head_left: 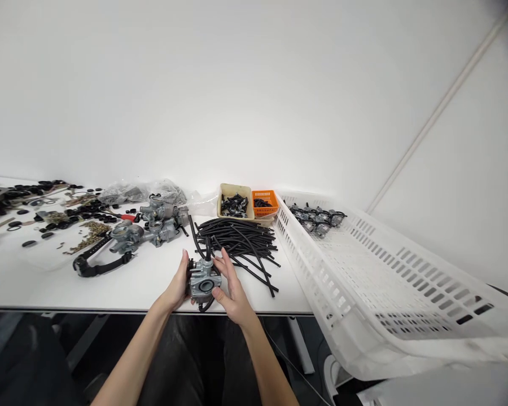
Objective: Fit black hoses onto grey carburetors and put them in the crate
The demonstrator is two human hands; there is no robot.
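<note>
With fingers (232,277) of left hand (178,286) and right hand (237,303), gripping a grey metal carburetor (202,277) from both sides by the white tabletop's (152,287) near edge. Holding it just short of piled black rubber hoses (237,238).

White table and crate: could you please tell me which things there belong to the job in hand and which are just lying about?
Likely the job: carburetor between left hand and right hand; black hoses; loose carburetors; white crate holding more carburetors.

Probably just lying about: black-strapped watch; clear plastic.
</note>
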